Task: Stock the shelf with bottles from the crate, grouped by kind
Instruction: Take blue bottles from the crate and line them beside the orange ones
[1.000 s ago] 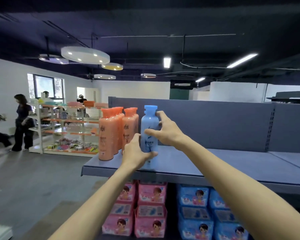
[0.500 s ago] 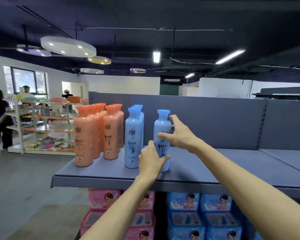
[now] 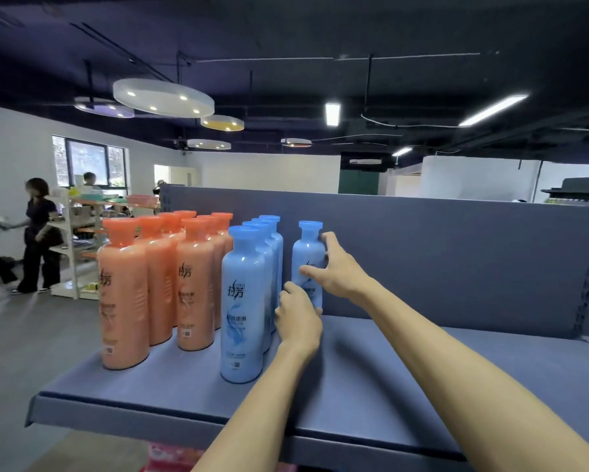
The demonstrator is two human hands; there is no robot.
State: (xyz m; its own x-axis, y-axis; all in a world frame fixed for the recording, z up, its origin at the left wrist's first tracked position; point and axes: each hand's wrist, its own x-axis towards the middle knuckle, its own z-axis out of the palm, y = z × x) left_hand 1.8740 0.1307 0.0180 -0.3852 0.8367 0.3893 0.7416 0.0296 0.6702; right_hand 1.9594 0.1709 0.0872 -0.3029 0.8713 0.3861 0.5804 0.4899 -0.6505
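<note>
A lone blue bottle [image 3: 307, 253] stands upright far back on the grey-blue shelf [image 3: 422, 376], close to the back panel. My left hand [image 3: 298, 316] wraps its lower part and my right hand [image 3: 337, 267] grips its upper body from the right. To its left runs a row of several blue bottles [image 3: 242, 311], front to back. Left of those stand two rows of several orange bottles [image 3: 124, 301]. The crate is out of sight.
The shelf's upright back panel [image 3: 439, 260] rises behind the bottles; the shelf's right half is bare. Pink packages [image 3: 170, 458] peek from below the front edge. A person [image 3: 39, 236] stands by a white rack [image 3: 78, 240] at far left.
Both hands have carried the blue bottle deeper onto the shelf, toward the back panel and to the right of the blue row. The camera has moved closer to the shelf.
</note>
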